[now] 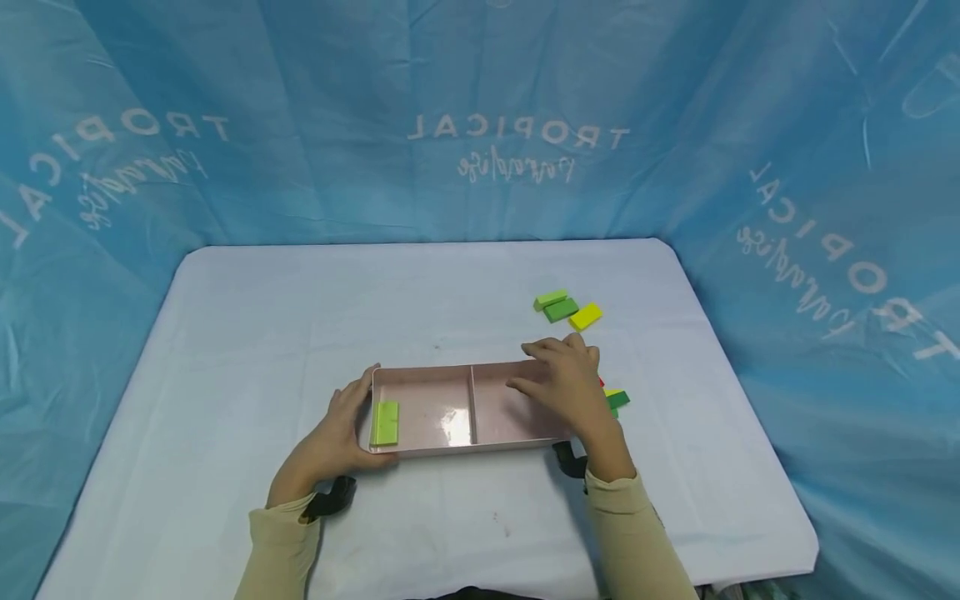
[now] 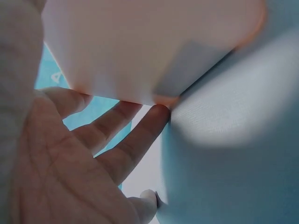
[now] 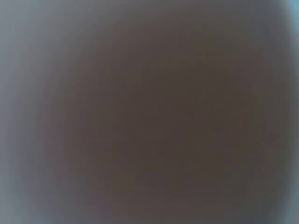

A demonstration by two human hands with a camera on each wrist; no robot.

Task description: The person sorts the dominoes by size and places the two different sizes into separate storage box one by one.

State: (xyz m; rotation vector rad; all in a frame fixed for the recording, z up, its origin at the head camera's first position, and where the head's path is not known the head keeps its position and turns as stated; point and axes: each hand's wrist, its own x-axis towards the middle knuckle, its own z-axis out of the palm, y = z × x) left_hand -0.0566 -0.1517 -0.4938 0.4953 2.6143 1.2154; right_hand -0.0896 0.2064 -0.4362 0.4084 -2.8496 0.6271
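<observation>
A shallow pink box (image 1: 435, 383) with a divider lies on the table in the head view. Light green blocks (image 1: 386, 423) sit against the left wall of its left compartment. My left hand (image 1: 337, 437) grips the box's left end, thumb at the near side and fingers toward the far corner. In the left wrist view, fingertips (image 2: 159, 116) touch the box's edge (image 2: 121, 88). Over the right compartment hovers my right hand (image 1: 566, 383), thumb and fingers apart, with nothing visible between them. The right wrist view is a dark blur.
Behind the box at the right lie a light green block (image 1: 551, 299), a green block (image 1: 561, 310) and a yellow block (image 1: 585, 317). More blocks (image 1: 618, 399), partly hidden by my right hand, lie beside the box. A blue curtain (image 1: 450, 192) surrounds the white table (image 1: 262, 308).
</observation>
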